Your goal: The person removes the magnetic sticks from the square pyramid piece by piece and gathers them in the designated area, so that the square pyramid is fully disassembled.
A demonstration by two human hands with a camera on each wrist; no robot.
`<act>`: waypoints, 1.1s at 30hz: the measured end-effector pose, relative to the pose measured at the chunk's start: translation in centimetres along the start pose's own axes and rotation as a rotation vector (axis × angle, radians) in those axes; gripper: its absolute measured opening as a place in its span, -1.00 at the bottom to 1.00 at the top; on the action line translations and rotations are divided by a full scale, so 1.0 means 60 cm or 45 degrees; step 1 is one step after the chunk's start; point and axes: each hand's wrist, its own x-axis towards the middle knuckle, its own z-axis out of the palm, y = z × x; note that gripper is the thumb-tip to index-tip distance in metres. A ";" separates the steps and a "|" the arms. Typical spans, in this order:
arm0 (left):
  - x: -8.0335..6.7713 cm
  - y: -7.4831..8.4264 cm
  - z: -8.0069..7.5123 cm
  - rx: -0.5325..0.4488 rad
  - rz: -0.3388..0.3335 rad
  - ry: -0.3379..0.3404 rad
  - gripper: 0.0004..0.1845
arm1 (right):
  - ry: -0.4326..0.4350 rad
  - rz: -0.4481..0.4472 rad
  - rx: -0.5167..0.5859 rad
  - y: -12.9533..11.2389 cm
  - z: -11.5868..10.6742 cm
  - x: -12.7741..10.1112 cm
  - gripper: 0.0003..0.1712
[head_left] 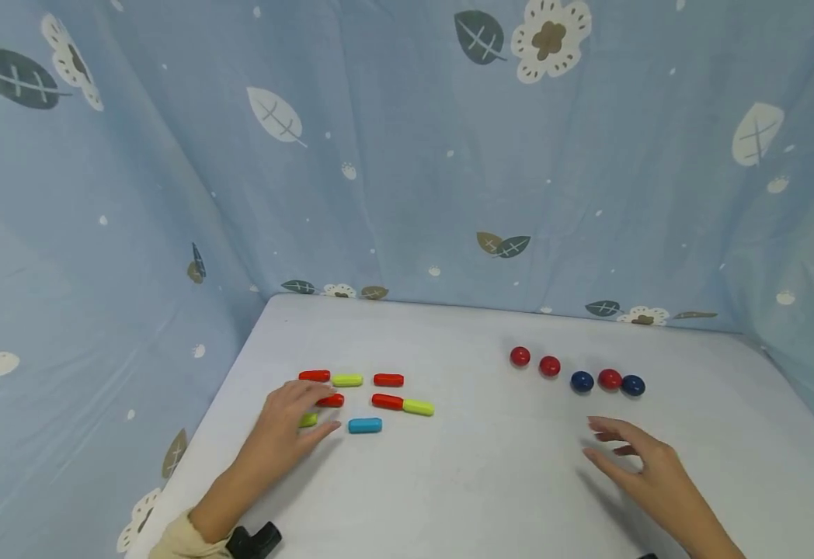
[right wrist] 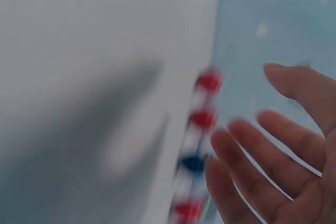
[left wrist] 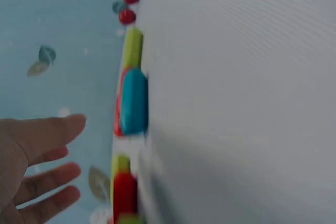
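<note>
My left hand (head_left: pixel 283 425) hovers over the left group of short rounded sticks, thumb and fingers apart and holding nothing. It partly hides a red stick (head_left: pixel 331 401) and a yellow-green stick (head_left: pixel 308 420). Just right of the thumb lies a blue stick (head_left: pixel 365 425), also seen in the left wrist view. My right hand (head_left: pixel 652 472) is above the table on the right, fingers loosely bent with nothing between them. Beyond it sit shiny balls: a red ball (head_left: pixel 610 379) between two blue ones, and another red ball (head_left: pixel 550 366) farther left.
More sticks lie behind and right of the left hand, including a red one (head_left: pixel 388 380) and a yellow-green one (head_left: pixel 418 407) touching a red end. The white table (head_left: pixel 477 481) meets a blue patterned cloth (head_left: pixel 421 155) at its back and left edges.
</note>
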 end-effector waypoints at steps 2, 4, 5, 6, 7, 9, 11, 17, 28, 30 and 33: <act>0.024 0.025 0.014 -0.062 0.057 -0.038 -0.55 | -0.040 -0.109 0.119 -0.042 0.020 0.028 -0.47; 0.047 0.043 0.031 -0.103 0.094 -0.104 -0.61 | -0.110 -0.224 0.254 -0.080 0.049 0.060 -0.54; 0.057 0.050 0.041 -0.117 0.101 -0.146 -0.63 | -0.153 -0.274 0.305 -0.097 0.067 0.077 -0.55; 0.066 0.057 0.050 -0.127 0.106 -0.189 -0.64 | -0.194 -0.320 0.351 -0.112 0.085 0.092 -0.56; 0.074 0.063 0.059 -0.126 0.110 -0.234 -0.65 | -0.243 -0.355 0.398 -0.126 0.103 0.105 -0.56; 0.085 0.072 0.073 -0.121 0.127 -0.302 -0.65 | -0.343 -0.377 0.476 -0.152 0.133 0.128 -0.54; 0.094 0.079 0.083 -0.109 0.148 -0.338 -0.67 | -0.394 -0.373 0.520 -0.172 0.157 0.143 -0.54; 0.104 0.092 0.095 -0.089 0.141 -0.348 -0.77 | -0.404 -0.415 0.598 -0.205 0.195 0.168 -0.61; 0.106 0.083 0.101 -0.142 0.155 -0.299 -0.83 | -0.261 -0.508 0.491 -0.208 0.212 0.172 -0.80; 0.107 0.078 0.100 -0.151 0.150 -0.283 -0.84 | -0.251 -0.467 0.503 -0.204 0.212 0.174 -0.80; 0.108 0.073 0.098 -0.147 0.144 -0.274 -0.84 | -0.255 -0.404 0.544 -0.196 0.214 0.176 -0.78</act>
